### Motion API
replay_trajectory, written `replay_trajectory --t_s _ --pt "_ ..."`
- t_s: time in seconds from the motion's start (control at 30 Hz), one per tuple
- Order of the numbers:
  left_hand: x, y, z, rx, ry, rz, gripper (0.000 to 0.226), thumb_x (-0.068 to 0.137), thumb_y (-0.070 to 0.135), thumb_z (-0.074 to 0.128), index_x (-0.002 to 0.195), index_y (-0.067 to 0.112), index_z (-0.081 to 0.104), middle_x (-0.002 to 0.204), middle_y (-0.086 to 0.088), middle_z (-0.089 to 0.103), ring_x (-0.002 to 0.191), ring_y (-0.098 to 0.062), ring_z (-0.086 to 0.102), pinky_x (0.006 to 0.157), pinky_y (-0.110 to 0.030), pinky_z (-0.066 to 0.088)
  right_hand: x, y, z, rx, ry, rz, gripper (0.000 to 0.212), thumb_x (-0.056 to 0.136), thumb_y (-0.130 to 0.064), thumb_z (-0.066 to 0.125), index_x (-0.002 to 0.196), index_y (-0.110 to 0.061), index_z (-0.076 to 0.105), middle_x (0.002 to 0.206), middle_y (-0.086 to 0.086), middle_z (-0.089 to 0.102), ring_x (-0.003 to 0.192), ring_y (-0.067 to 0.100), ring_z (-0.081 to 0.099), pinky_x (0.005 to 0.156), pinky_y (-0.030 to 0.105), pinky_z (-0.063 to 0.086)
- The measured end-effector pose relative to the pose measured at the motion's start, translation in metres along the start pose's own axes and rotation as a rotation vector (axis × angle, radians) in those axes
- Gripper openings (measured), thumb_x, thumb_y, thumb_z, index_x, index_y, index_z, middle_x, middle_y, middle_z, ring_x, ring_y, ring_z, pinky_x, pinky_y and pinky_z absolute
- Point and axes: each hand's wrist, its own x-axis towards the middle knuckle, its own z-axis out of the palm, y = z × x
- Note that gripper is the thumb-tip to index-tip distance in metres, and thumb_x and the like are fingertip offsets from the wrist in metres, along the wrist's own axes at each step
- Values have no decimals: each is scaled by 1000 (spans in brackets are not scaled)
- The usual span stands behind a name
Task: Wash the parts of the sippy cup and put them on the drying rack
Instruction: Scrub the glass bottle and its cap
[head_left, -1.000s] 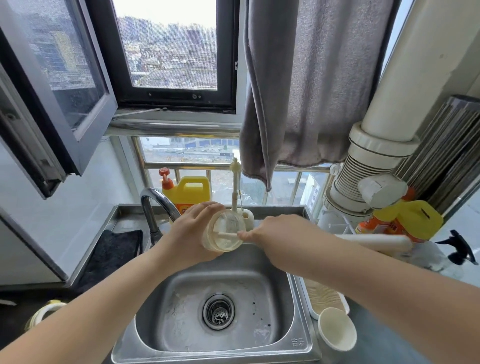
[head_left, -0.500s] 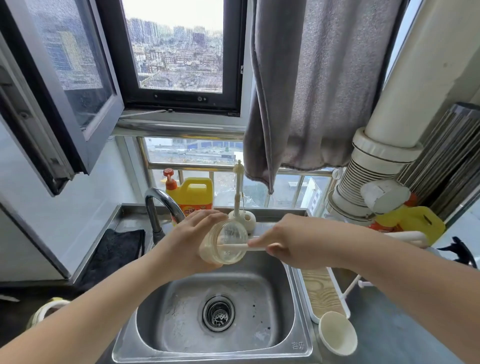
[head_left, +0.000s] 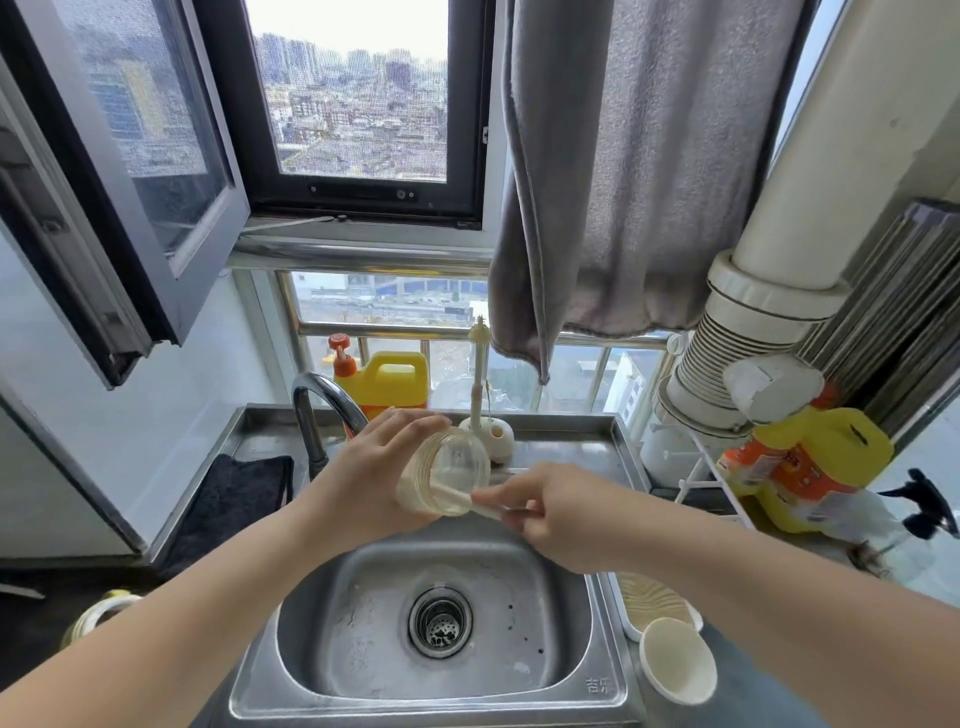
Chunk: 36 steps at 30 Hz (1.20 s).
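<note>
Holding: the left hand (head_left: 363, 483) has its fingers (head_left: 410, 426) curled round the clear cup body (head_left: 447, 475), which lies on its side above the sink (head_left: 561, 587), open mouth facing the right hand.
Right hand: the right hand (head_left: 561, 514) pinches the pale handle of a bottle brush (head_left: 470, 501) between thumb and curled fingers; the brush shaft runs slantwise into the cup's mouth, its head inside the clear wall.
Cup position: in the air over the back half of the sink basin, just in front of the faucet (head_left: 324, 400), touching nothing but the hand and the brush.
Sink: a steel basin with a round drain strainer (head_left: 440, 621) in its middle, below both hands.
Back ledge: a yellow detergent jug (head_left: 392, 382) with an orange pump stands behind the faucet; beside it a thin straw brush (head_left: 477, 374) stands upright in a small white holder (head_left: 498, 439).
Right of sink: a white drying rack (head_left: 701, 478) sits on the counter, a yellow and orange bottle (head_left: 810, 467) beside it; nearer the camera a white tray (head_left: 631, 626) lies along the sink's edge, with a small white cup-shaped part (head_left: 678, 660) resting against its near end.
Left of sink: a dark mat (head_left: 228, 499) lies on the counter.
Above: a grey towel (head_left: 613, 182) hangs in front of the window.
</note>
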Motion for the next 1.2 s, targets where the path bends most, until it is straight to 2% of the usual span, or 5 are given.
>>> replay_trajectory --t_s 0.3,0.5,0.67,0.9,1.2 --pt "4 5 2 -50 82 -53 82 59 50 76 128 17 45 122 -5 58 111 -13 49 90 -32 45 0 0 -24 -111 79 -12 42 99 -18 44 131 -44 52 107 -8 58 54 2 41 40 5 32" --pt "6 4 7 37 79 24 74 66 56 65 125 13 47 118 -10 62 111 -18 51 92 -36 46 6 -8 -17 -371 -79 -28 47 97 -8 41 132 -37 51 115 2 59 76 18 53 58 24 40" --pt "4 7 7 -58 79 -77 79 61 57 65 126 16 46 120 -6 59 111 -9 47 89 -33 44 -1 -11 -44 -529 7 -28 57 90 1 43 132 -38 49 79 -8 44 61 12 48 60 28 47" --pt "16 10 3 -2 144 -52 88 51 32 90 124 14 45 120 -11 60 110 -19 50 92 -37 43 4 -24 -24 -518 19 -10 62 85 6 39 135 -31 47 87 0 40 59 12 37 48 25 29" --pt "12 -2 -4 -70 11 -133 93 51 31 92 129 26 43 124 5 53 113 -16 50 92 -36 46 4 -10 -51 -453 91 -50 57 95 -4 41 132 -47 47 109 -3 54 68 12 54 56 25 44"
